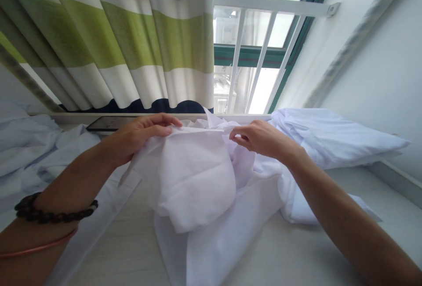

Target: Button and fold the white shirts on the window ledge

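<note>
A thin white cloth hangs in loose folds between my hands, its lower part spread over the pale surface. My left hand pinches the upper left of its top edge between thumb and fingers. At the right end of that edge, my right hand is closed with the fingertips curled onto the fabric. The edge runs nearly straight from one hand to the other. Crumpled fabric behind the raised part is partly hidden by it.
A folded white cloth bundle lies at right, and a heap of white fabric at left. Behind my left wrist is a dark flat phone-like device. A striped curtain and white window railing stand beyond.
</note>
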{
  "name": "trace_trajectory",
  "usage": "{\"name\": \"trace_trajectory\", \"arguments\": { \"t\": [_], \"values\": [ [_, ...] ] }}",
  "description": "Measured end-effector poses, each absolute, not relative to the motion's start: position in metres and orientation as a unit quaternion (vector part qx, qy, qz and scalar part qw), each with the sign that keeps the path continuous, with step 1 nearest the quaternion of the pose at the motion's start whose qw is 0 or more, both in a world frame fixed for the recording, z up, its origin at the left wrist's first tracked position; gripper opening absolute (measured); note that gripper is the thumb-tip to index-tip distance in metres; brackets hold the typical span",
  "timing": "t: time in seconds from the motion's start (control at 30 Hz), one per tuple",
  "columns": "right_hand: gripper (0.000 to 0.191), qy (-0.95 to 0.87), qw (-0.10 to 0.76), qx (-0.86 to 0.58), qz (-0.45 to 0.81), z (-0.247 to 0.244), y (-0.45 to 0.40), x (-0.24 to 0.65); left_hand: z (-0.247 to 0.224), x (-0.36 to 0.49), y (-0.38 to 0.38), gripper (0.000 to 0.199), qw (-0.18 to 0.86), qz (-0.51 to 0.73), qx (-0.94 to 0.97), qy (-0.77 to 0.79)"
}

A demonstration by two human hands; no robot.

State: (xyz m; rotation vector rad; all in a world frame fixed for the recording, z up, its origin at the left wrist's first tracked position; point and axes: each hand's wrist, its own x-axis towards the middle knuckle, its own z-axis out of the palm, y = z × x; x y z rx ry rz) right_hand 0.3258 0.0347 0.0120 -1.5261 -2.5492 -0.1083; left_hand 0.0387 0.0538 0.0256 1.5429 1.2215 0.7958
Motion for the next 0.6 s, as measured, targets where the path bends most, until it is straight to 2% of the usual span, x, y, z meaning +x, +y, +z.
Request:
{"name": "trace_trajectory", "arguments": {
  "t": [0.07, 0.23, 0.33, 0.4, 0.5, 0.6],
  "values": [
    [0.024, -0.865, 0.083, -0.494, -0.034, 0.016, 0.034, 0.326, 0.024, 0.037, 0.056, 0.032, 0.494, 0.332, 0.629, 0.501],
    [0.030, -0.827, -0.020, -0.547, 0.129, 0.001, 0.044, 0.335, 0.022, 0.034, 0.060, 0.025, 0.481, 0.381, 0.619, 0.490],
    [0.026, -0.822, -0.025, -0.552, 0.137, -0.006, 0.051, 0.341, 0.021, 0.035, 0.062, 0.025, 0.434, 0.389, 0.633, 0.510],
    [0.019, -0.842, -0.001, -0.527, 0.116, -0.003, 0.052, 0.344, 0.019, 0.037, 0.063, 0.027, 0.410, 0.371, 0.652, 0.519],
    [0.019, -0.874, 0.080, -0.473, 0.073, 0.008, 0.047, 0.346, 0.016, 0.037, 0.067, 0.031, 0.345, 0.363, 0.696, 0.516],
    [0.021, -0.879, 0.203, -0.429, 0.043, 0.018, 0.039, 0.348, 0.012, 0.028, 0.075, 0.032, 0.130, 0.370, 0.739, 0.548]
  ]
}}
